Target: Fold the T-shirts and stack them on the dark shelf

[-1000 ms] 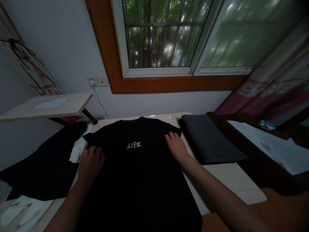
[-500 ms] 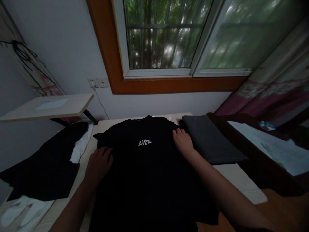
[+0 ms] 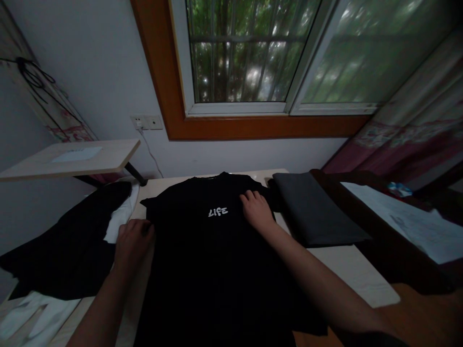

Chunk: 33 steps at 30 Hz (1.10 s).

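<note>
Now the black T-shirt [image 3: 217,260] lies flat mid-bench [image 3: 347,265]; the right hand [image 3: 256,209] has slid inward, open-palmed beside the lettering, while the left hand [image 3: 132,241] has retreated, curled at the sleeve edge, its grip unclear.

One word only is being shown legibly: "LIFE" [image 3: 218,211], printed in white capitals on the chest of the black T-shirt [image 3: 217,270]. The lettering is being seen just beside the right hand [image 3: 257,212], on its left, and well to the right of the left hand [image 3: 133,241], a little farther from the person than that hand. Markings on the white sheets [image 3: 405,219] far to the right of the right hand are being rendered too blurred to be read.
</note>
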Available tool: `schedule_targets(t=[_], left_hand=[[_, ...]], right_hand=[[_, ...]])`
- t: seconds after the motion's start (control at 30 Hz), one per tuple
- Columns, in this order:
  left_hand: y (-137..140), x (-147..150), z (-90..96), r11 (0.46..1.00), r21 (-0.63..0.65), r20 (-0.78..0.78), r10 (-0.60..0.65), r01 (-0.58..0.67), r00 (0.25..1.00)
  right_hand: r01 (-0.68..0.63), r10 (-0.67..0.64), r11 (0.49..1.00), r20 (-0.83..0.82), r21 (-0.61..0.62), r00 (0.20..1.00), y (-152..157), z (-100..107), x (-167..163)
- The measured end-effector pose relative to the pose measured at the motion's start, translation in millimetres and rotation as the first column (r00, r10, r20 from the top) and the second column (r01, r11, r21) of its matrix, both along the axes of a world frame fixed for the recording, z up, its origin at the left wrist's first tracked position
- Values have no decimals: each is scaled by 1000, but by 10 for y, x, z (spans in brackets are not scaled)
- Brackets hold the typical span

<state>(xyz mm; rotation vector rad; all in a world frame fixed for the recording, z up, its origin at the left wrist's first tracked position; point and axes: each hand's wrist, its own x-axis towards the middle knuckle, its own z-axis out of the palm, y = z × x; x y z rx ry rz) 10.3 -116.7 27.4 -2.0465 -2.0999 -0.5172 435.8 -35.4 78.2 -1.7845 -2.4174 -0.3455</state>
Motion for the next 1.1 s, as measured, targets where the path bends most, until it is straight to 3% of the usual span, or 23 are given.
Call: schedule_targets(t=[0.23, 0.4, 0.6, 0.77, 0.97, 1.1], left_hand=[[59, -62, -16, 998, -43, 77, -46, 49, 996], [58, -83, -10, 991, -68, 151, -105, 116, 983], [37, -145, 17, 986, -19, 159, -161, 166, 974], [14, -313, 36, 988, 98, 168, -132, 117, 977], [-5, -328, 51, 968, -21, 208, -241, 251, 948], [30, -259, 8, 982, -26, 188, -177, 185, 966]], right_hand=[[-194, 191, 981, -98, -28, 977, -38, 33, -456], [-329, 318, 944, -217, -17, 923, -33, -78, -682], [-395, 369, 919, -363, 4, 856, 13, -270, -673], [-393, 356, 920, -415, -3, 838, 45, -315, -620], [-393, 356, 919, -433, 3, 828, 47, -339, -622], [-403, 367, 915, -443, 13, 818, 57, -357, -626]])
